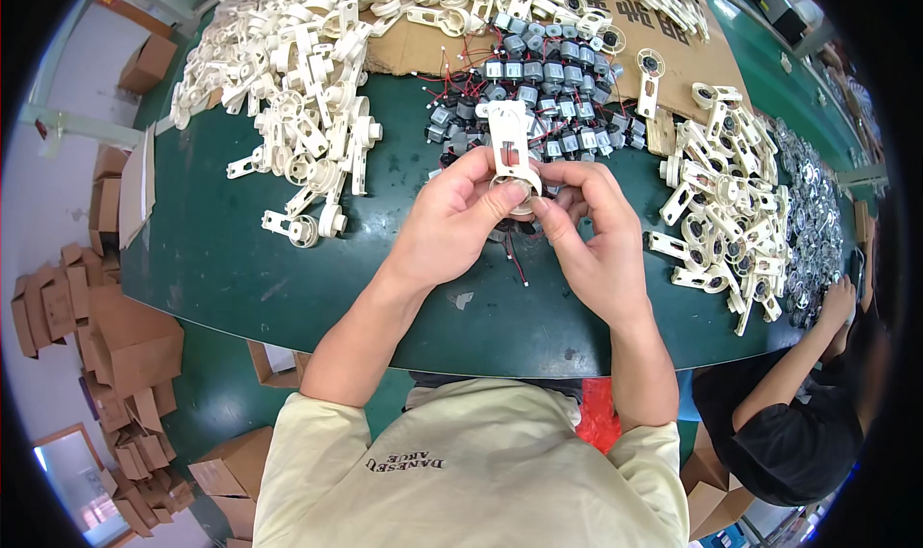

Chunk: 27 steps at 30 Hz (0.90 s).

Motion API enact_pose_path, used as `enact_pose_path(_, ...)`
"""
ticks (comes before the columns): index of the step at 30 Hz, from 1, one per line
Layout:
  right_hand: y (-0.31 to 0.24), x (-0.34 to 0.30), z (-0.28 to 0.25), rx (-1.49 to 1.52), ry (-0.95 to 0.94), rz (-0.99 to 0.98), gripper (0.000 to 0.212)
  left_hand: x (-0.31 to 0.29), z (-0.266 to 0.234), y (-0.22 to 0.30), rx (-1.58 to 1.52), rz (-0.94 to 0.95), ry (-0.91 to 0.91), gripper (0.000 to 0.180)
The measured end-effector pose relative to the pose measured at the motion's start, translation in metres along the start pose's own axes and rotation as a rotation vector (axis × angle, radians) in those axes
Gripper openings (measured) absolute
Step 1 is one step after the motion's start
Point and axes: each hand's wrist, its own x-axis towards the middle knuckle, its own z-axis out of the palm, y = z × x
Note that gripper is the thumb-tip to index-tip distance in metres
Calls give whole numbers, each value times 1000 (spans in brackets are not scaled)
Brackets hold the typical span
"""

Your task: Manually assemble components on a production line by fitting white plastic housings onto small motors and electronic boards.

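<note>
In front of me, over the green table (385, 308), I hold up a cream plastic housing (509, 130) with a long slotted body and a round end. My left hand (447, 223) grips the round end, its thumb pressed on the ring. From the other side my right hand (601, 245) pinches the same end between thumb and fingers. Exactly what lies inside the ring is hidden by my fingertips. Just beyond my hands lies a heap of small grey motors (553, 72) with red and black wires. One wire end sticks out below my hands.
At the left is a big pile of similar cream housings (308, 115). Another pile, with dark round centres (721, 202), lies at the right beside many clear round parts (812, 221). A co-worker's arm (793, 365) reaches in there. Flattened cardboard (423, 48) lies at the back; cartons (135, 341) stand left.
</note>
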Motion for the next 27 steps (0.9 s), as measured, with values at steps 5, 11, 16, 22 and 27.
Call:
enact_pose_path(5,6,-5,1,4,-26,94,18,-1,7,-1,50,-22,39,30)
enact_pose_path(11,4,3,-8,557,-25,396,17,-2,11,-3,28,3,50,31)
enact_pose_path(16,4,3,-8,754,-51,441,19,-3,18,-6,149,73,57,34)
enact_pose_path(22,1,3,-3,725,-2,493,18,-3,23,-14,400,254,121,31)
enact_pose_path(27,9,1,-2,737,-26,481,17,-3,23,-15,585,359,137,35)
